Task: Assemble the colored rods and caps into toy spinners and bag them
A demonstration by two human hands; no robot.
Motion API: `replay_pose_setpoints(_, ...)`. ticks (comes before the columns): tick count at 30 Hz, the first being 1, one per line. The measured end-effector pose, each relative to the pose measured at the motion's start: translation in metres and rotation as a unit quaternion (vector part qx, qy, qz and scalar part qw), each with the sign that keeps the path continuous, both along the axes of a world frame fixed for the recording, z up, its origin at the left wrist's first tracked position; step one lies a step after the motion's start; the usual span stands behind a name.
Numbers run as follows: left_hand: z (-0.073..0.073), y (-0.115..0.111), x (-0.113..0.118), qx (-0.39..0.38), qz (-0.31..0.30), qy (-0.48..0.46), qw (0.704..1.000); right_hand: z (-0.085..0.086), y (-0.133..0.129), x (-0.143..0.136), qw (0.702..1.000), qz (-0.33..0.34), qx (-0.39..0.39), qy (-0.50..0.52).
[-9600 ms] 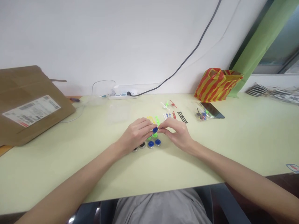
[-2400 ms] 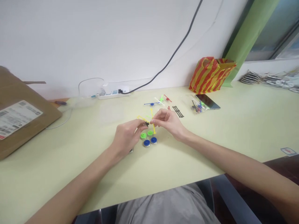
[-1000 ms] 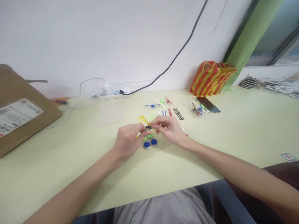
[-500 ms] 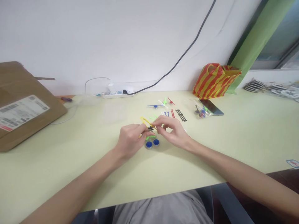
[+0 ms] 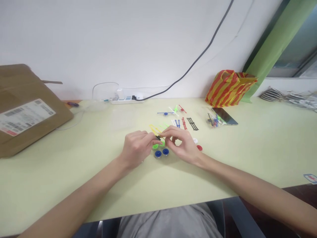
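As we look down past our grey clothing (image 5: 170, 223), the table (image 5: 153, 190) comes first; on it, two blue discs (image 5: 165, 151) sit side by side just below our hands, with green discs (image 5: 155, 146) partly hidden behind the left fingers. Our left hand (image 5: 136, 148) is nearly closed, thumb and forefinger pinching a small black piece (image 5: 158, 137) above the table; our right hand (image 5: 182, 143) curls into a loose ring, its fingertips close together at the black piece and a yellow stick (image 5: 155, 128); whether they grip the stick, we cannot tell. Half a second ago our right wrist mostly hid the white disc (image 5: 195, 141) and red disc (image 5: 199, 148); now both show beside it. Beyond lie blue sticks (image 5: 177, 123), red sticks (image 5: 184, 123) and black sticks (image 5: 192, 124); farther back, a blue spinner (image 5: 165, 113) rests where none lay in the oldest view; to the right are a clear bag of parts (image 5: 214, 121), a tablet (image 5: 225, 116) and a striped bag (image 5: 229, 88).
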State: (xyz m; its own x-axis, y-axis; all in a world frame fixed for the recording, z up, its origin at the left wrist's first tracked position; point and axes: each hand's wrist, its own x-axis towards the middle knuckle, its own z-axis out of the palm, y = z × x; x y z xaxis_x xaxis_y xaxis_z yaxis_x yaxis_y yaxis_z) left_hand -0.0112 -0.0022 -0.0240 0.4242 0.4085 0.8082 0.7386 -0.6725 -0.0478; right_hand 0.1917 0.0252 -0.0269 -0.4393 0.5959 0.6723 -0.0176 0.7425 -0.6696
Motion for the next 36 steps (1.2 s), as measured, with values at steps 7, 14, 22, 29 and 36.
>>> replay_pose_setpoints(7,0.004,-0.001,-0.002,0.053,-0.007,0.051,0.997,-0.001,-0.009,-0.003,0.997,0.014,-0.070,0.011)
replay_pose_setpoints(14,0.015,-0.001,-0.003,0.065,-0.019,0.036,0.997,0.007,-0.007,-0.007,0.979,0.047,-0.185,0.069)
replay_pose_setpoints(22,0.010,0.000,0.002,-0.039,-0.065,0.040,0.996,0.011,0.005,-0.001,0.952,0.117,-0.283,0.019)
replay_pose_setpoints(29,0.013,-0.005,0.003,-0.213,-0.026,-0.058,0.975,0.020,0.004,0.004,0.961,0.145,-0.233,0.034)
replay_pose_setpoints(36,0.016,-0.008,0.010,-0.292,-0.051,-0.045,0.954,0.028,0.002,0.011,0.966,0.174,-0.190,-0.030)
